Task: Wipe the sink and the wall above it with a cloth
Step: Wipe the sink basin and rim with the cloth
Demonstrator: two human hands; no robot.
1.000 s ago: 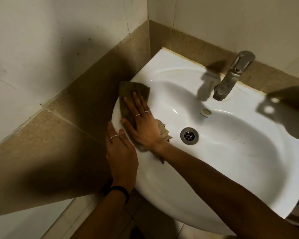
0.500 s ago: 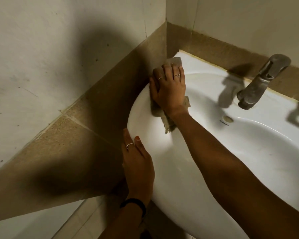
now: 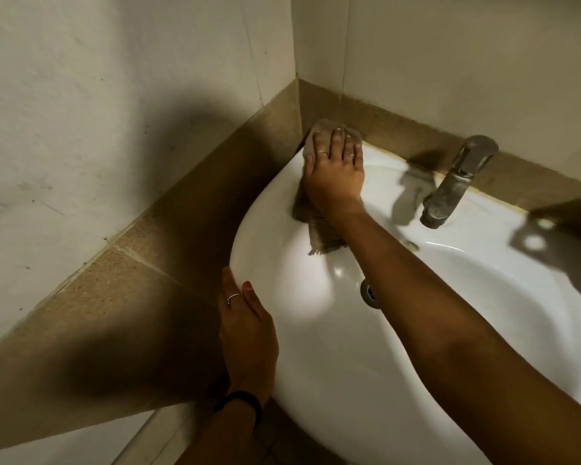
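Note:
A white ceramic sink (image 3: pixel 316 330) fills the lower right of the head view, set into a corner. My right hand (image 3: pixel 334 176) lies flat on a brown cloth (image 3: pixel 326 234) and presses it onto the sink's far left corner, where the rim meets the brown tile band. The cloth's frayed end trails out below my wrist. My left hand (image 3: pixel 247 330) rests on the sink's left outer rim, fingers together, holding nothing. The pale wall above the sink (image 3: pixel 450 55) rises behind the tile band. My right forearm hides most of the drain (image 3: pixel 369 293).
A dull metal tap (image 3: pixel 455 182) stands on the back rim, right of my right hand. A brown tile band (image 3: pixel 141 280) runs along the left wall close to the sink's edge. Pale floor tiles (image 3: pixel 81 444) show at the bottom left.
My right hand has slid the cloth from the sink's left rim up into the back left corner. My left hand has stayed on the outer rim.

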